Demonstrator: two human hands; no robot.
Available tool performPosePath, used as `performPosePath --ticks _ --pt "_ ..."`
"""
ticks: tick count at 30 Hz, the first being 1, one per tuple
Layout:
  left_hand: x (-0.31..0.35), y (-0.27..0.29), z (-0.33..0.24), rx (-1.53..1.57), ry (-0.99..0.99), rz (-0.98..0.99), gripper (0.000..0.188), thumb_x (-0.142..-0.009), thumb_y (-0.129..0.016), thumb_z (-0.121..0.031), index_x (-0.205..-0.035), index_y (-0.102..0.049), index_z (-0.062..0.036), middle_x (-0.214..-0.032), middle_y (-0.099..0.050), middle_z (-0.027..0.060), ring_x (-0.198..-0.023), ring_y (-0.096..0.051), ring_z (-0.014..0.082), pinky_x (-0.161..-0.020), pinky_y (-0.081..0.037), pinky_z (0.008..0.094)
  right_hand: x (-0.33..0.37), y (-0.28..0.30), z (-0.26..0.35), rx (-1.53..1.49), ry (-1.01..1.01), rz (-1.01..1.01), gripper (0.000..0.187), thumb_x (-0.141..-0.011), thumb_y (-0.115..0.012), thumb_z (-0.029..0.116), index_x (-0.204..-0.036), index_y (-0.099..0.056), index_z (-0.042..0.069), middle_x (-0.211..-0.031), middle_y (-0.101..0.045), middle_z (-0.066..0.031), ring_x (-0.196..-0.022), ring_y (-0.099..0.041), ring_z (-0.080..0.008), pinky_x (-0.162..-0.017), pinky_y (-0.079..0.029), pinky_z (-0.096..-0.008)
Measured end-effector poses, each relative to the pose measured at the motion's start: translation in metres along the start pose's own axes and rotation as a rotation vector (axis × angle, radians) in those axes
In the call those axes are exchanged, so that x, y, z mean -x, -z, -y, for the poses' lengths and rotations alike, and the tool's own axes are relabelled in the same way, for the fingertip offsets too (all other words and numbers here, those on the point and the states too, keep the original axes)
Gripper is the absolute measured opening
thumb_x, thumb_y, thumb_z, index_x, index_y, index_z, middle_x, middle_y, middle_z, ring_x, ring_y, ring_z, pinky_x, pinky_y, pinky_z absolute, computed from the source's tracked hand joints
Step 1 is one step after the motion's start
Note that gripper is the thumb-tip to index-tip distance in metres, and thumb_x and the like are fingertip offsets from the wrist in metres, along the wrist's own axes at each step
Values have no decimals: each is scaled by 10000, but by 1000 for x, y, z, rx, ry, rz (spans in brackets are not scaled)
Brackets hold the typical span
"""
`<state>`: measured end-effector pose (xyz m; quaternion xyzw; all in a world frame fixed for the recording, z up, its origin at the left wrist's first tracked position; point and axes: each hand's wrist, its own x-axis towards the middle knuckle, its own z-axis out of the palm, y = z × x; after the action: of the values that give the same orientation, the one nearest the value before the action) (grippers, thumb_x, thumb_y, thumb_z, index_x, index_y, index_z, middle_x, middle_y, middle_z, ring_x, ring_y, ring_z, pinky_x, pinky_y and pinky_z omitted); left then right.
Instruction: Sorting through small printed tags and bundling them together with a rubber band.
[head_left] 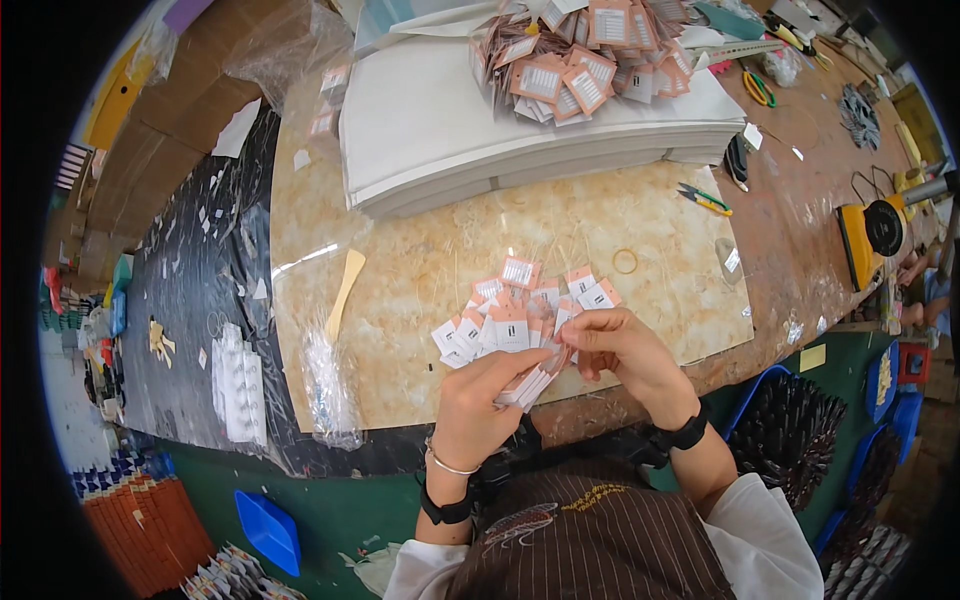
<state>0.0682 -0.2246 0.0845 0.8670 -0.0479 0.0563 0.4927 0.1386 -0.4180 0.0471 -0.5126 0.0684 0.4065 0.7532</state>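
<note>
My left hand (472, 402) is closed round a small stack of hang tags (528, 386), white with salmon-pink ends. Close beside it, my right hand (632, 358) has its thumb and forefinger pinched together at the upper edge of that stack. What lies between those fingertips is too small to make out. Just beyond both hands, a loose pile of similar tags (508, 330) is spread over the marbled board (400, 300). Thin strings trail from some of them.
A thick stack of white sheets (420, 150) carries a big heap of tags (590, 70). Thread snips (706, 199) and a rubber band (625, 261) lie on the board's right, a wooden stick (346, 292) on its left. A yellow tool (862, 240) stands at the far right.
</note>
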Motion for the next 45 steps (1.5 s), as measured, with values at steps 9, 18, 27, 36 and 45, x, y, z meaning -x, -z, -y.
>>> performPosePath --ticks 9,18,27,36,45 --pt "7 -19 49 478 470 -75 289 -734 -721 61 -1009 -637 29 -910 -679 96 -806 -658 138 -624 -563 279 -19 34 15 111 385 -403 155 -860 -669 110 -941 -691 -21 -747 -661 -44 -527 -527 -64 -488 -418 -213" --pt "11 -10 70 479 629 -230 339 -803 -667 48 -1123 -553 50 -1015 -638 131 -875 -662 194 -670 -598 293 1 49 24 204 515 -589 178 -844 -655 35 -1005 -669 -41 -728 -655 -73 -525 -541 -77 -492 -442 -211" --pt "6 3 33 774 556 -291 362 -834 -606 72 -1187 -527 64 -1103 -620 147 -966 -645 218 -772 -594 337 16 -34 -7 138 286 -95 95 -886 -624 41 -941 -656 -30 -737 -649 -46 -544 -578 -75 -490 -461 -207" --pt "8 -8 11 662 462 -395 330 -752 -711 91 -1062 -602 59 -989 -653 126 -878 -651 169 -714 -575 291 16 -61 -11 237 300 -44 110 -921 -591 75 -907 -620 -30 -705 -625 -19 -554 -569 -44 -510 -460 -180" --pt "9 -10 7 584 385 -447 325 -749 -702 105 -1048 -589 46 -954 -659 128 -822 -659 167 -654 -582 279 16 -59 -10 274 278 -59 85 -909 -590 46 -885 -619 -30 -724 -638 -52 -578 -584 -63 -517 -482 -196"
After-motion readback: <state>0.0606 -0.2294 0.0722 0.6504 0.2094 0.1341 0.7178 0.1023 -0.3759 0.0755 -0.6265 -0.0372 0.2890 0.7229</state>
